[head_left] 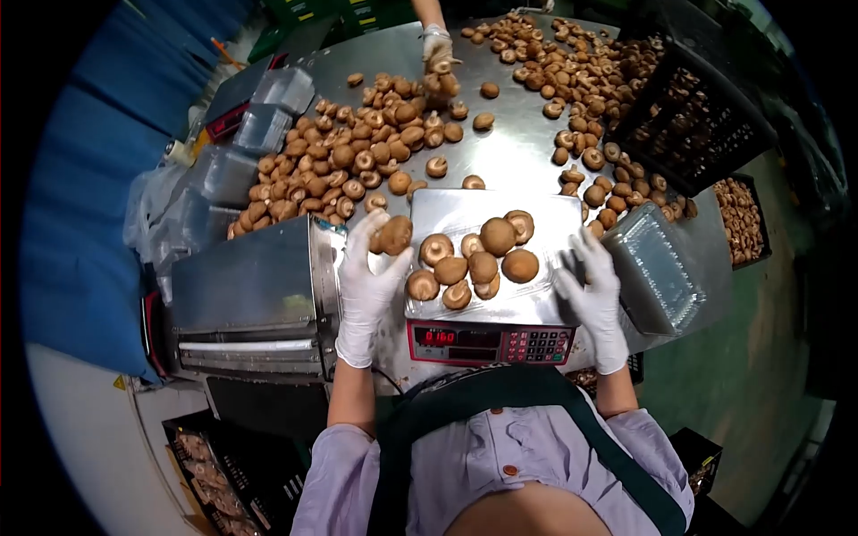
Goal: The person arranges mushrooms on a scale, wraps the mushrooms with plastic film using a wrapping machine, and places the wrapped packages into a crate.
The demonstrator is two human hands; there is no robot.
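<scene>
In the head view, my left hand, in a white glove, is curled around one or two brown shiitake mushrooms at the left edge of the scale. My right hand, gloved too, has its fingers apart beside the scale's right edge and holds nothing. Between both hands, several shiitake mushrooms lie on the steel pan of the digital scale, some caps up, some stems up. Red digits glow on its front panel, seeming to read 0.160.
Loose mushrooms form a heap at the left. More spill from a tipped black crate at the right. Clear plastic trays stand right of the scale, others at far left. A metal machine borders my left hand. Across the table, another person's gloved hand holds mushrooms.
</scene>
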